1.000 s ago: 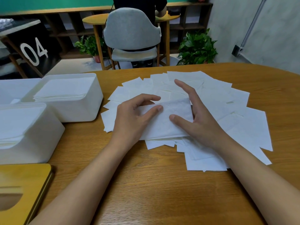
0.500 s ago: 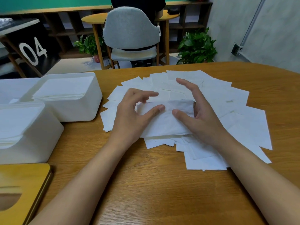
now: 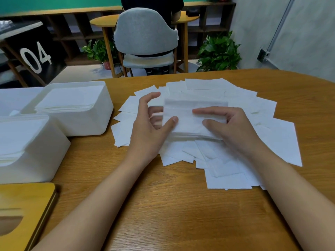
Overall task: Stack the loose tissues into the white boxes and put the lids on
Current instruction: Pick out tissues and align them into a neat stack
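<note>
Loose white tissues (image 3: 275, 134) lie fanned out over the middle of the wooden table. Both hands hold a small stack of tissues (image 3: 188, 122) lifted a little above that spread. My left hand (image 3: 148, 131) pinches the stack's left edge with thumb on top and fingers curled behind. My right hand (image 3: 232, 131) grips the right side, forefinger laid across the top. Two open white boxes sit at the left, the far box (image 3: 101, 122) and the near box (image 3: 52, 156), each with tissues inside.
A wooden lid (image 3: 27, 205) with an oval slot lies at the bottom left corner. A white surface (image 3: 16, 96) lies behind the boxes. Beyond the table's far edge stand a grey chair (image 3: 145, 33), a round table and two potted plants. Bare wood shows near me.
The tissue stack that lay flat under my hands has been gathered and raised off the pile. My right forefinger has swung from pointing away to lying across the stack's top.
</note>
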